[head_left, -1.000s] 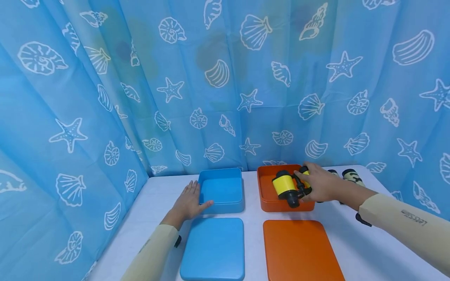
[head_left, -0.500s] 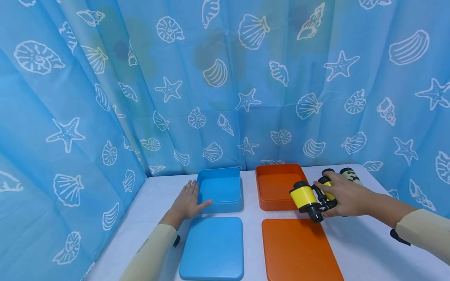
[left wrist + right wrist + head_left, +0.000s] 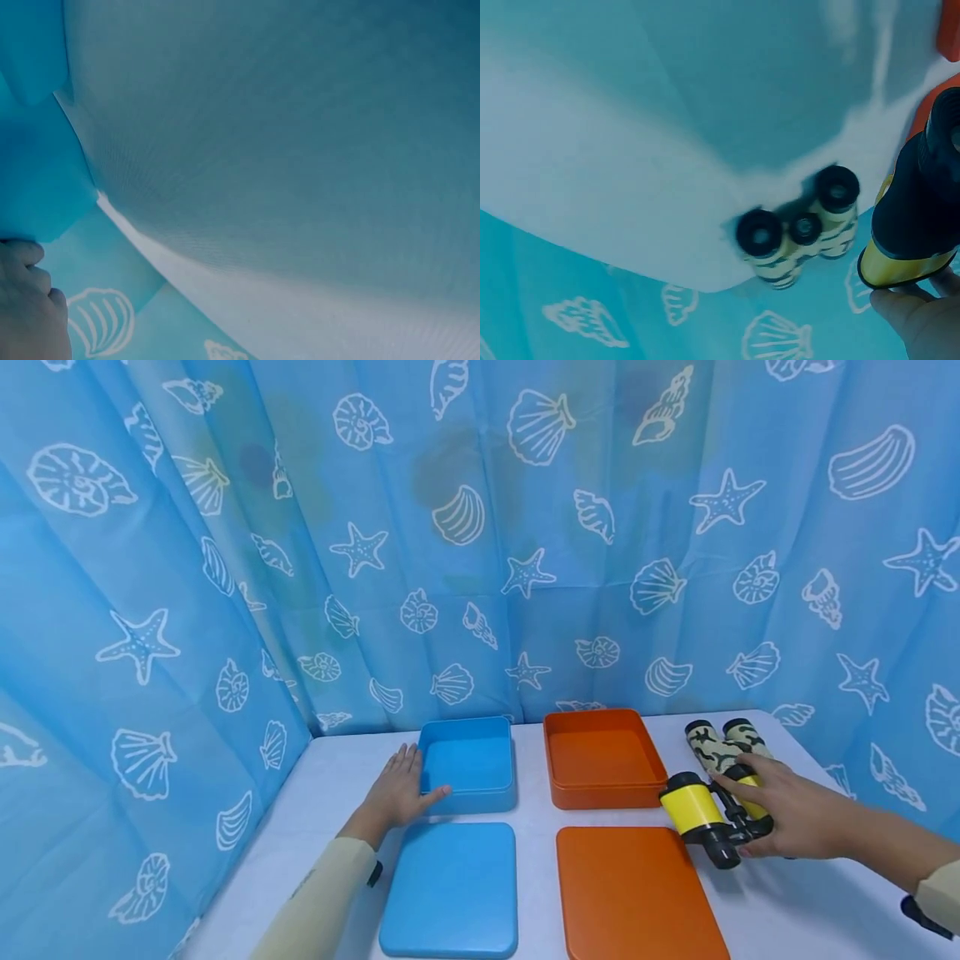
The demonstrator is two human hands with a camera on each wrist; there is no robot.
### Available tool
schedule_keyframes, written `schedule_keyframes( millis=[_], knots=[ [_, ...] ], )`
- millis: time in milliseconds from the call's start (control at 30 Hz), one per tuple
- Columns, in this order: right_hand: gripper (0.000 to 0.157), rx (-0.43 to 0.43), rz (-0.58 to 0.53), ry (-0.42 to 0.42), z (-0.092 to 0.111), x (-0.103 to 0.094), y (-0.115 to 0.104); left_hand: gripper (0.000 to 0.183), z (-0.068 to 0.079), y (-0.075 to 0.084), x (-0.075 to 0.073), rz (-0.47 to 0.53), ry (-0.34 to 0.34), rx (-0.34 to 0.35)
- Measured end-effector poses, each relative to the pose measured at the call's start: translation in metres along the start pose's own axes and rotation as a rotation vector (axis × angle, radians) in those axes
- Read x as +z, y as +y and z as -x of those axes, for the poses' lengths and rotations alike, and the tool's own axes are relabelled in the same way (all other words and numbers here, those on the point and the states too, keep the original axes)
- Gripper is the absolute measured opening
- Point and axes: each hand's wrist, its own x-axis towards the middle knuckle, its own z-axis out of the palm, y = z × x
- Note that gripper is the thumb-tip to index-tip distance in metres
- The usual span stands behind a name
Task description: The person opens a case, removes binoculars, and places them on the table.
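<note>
Yellow and black binoculars [image 3: 693,810] are gripped in my right hand [image 3: 806,810], to the right of the orange box in the head view. In the right wrist view the binoculars [image 3: 915,217] are at the right edge, with the fingers [image 3: 911,311] on their yellow barrel. My left hand [image 3: 393,789] rests with straight fingers against the left side of the open blue box [image 3: 472,802]. The left wrist view shows part of that hand [image 3: 30,300] beside the blue box [image 3: 45,165]. Camouflage binoculars [image 3: 708,743] stand behind my right hand, partly hidden by it.
The open orange box [image 3: 607,797] stands right of the blue one. In front of the boxes lie a blue lid [image 3: 450,889] and an orange lid [image 3: 637,889]. A shell-patterned blue curtain [image 3: 480,568] hangs behind the white table [image 3: 536,860].
My right hand has carried the yellow and black binoculars from over the orange box to the right and nearer. The camouflage binoculars show more now. My left hand stays at the blue box.
</note>
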Motion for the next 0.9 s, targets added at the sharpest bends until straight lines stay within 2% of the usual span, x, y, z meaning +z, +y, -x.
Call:
schedule_keyframes(
  millis=[300,500,733,900],
  knots=[
    [0.096,0.057,-0.028,-0.011,0.026,0.018,0.021,0.103,0.003,0.003,-0.001,-0.017,0.017,-0.012],
    [0.101,0.122,-0.045,-0.061,0.043,0.034,0.031,0.100,0.002,0.004,0.000,-0.003,0.019,0.000],
    [0.099,0.157,-0.094,-0.111,0.054,0.051,0.036,0.104,0.003,0.003,-0.001,-0.010,0.008,-0.004],
    [0.100,0.170,-0.099,-0.097,0.056,0.059,0.039,0.104,0.003,0.003,0.000,-0.011,0.013,-0.001]
  ],
)
